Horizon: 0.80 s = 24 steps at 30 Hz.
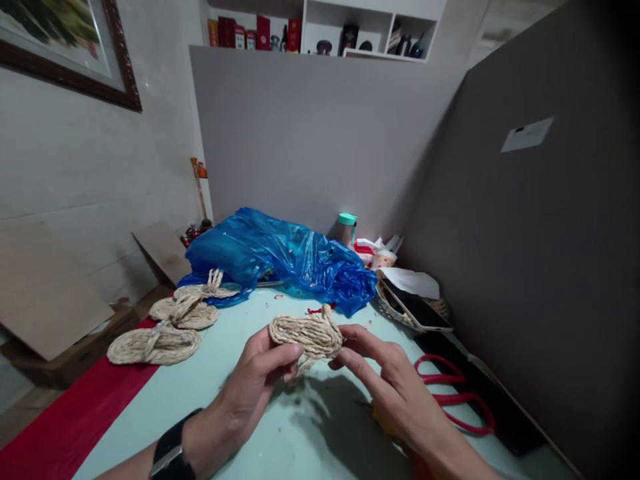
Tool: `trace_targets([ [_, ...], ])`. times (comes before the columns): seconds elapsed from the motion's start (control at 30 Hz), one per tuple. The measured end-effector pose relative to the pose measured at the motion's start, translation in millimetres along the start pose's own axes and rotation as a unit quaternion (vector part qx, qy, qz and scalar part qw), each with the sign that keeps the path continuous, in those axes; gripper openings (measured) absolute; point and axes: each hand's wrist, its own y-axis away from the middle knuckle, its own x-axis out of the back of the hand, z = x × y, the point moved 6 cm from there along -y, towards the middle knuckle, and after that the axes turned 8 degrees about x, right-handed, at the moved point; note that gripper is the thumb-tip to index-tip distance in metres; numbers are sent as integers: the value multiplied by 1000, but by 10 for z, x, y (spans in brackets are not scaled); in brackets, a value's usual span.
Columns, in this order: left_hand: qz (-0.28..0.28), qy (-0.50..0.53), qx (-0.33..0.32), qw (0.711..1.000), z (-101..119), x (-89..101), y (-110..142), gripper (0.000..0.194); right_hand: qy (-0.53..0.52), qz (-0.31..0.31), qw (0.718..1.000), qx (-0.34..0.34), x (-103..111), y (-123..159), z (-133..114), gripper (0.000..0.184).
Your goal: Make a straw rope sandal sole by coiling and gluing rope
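Between my two hands is a straw-rope sandal sole (306, 335), an oval of pale braided cord coiled flat, with a short cord end sticking up at its far right. My left hand (260, 370) grips its left end, the thumb lying on top and the fingers underneath. At the right end my right hand (377, 367) pinches the edge between thumb and fingers. More cord hangs below the sole, partly hidden by the left fingers. Three finished-looking straw sandals (155, 345) lie in a row at the table's left edge.
Red-handled scissors (463, 400) lie right of my right forearm, beside a black flat object. A blue plastic bag (280, 250) covers the table's back. Behind it stands a green-lidded bottle (347, 230). A basket (395, 310) with a tablet-like device sits at the right, by a grey partition.
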Motion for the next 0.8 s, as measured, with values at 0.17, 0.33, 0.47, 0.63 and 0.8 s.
trace_targets([
  [0.17,18,31,0,999,16,48,-28,8,-60,120,991,-25,185,2,75,31],
  [0.33,28,54,9,998,23,95,-45,11,-98,232,968,-17,383,14,194,28],
  [0.47,35,66,21,997,17,109,-58,11,-130,306,943,-3,565,42,235,21],
  [0.63,47,88,27,995,24,150,-107,11,-180,372,910,24,803,68,169,21],
  [0.8,41,106,56,992,6,145,-118,9,-189,318,929,7,732,33,223,32],
])
